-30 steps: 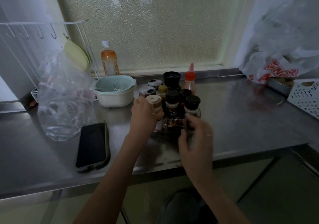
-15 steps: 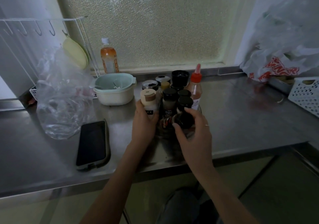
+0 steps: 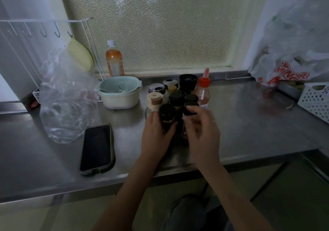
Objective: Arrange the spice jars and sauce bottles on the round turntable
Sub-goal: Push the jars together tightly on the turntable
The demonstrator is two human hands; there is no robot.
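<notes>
Several spice jars and sauce bottles stand clustered at the middle of the steel counter (image 3: 249, 123); the turntable under them is hidden by the jars and my hands. My left hand (image 3: 155, 134) grips a black-capped spice jar (image 3: 167, 114) at the cluster's front left. My right hand (image 3: 203, 129), blurred, pinches the cap of a second black-capped jar (image 3: 191, 108) at the front right. A beige-capped jar (image 3: 154, 101) stands free just left of them. Behind are a red-capped sauce bottle (image 3: 203, 90), a wide black-lidded jar (image 3: 187, 82) and silver-lidded jars (image 3: 156, 88).
A phone (image 3: 97, 148) lies on the counter left of my hands, beside a clear plastic bag (image 3: 65, 97). A pale bowl (image 3: 119, 92) and an orange drink bottle (image 3: 114, 61) stand behind. A white basket (image 3: 316, 99) and a printed plastic bag (image 3: 288, 70) sit at the right.
My left hand let go of the beige-capped jar and took hold of a black-capped jar at the front. My right hand shifted up onto another black-capped jar's cap.
</notes>
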